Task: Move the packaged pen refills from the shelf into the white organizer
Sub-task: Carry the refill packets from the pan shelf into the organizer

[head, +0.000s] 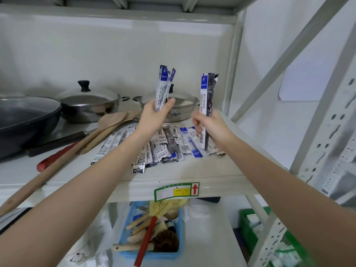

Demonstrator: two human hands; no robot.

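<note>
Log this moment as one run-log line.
left hand: grips refill packs | right hand: grips refill packs | refill pile: on shelf | organizer: not visible

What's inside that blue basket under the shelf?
The blue basket holds wooden-handled brushes and a red-handled tool. Whatever lies beneath them is covered.

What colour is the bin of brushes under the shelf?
Light blue bin, seen in the head view, on the level below the shelf.
</note>
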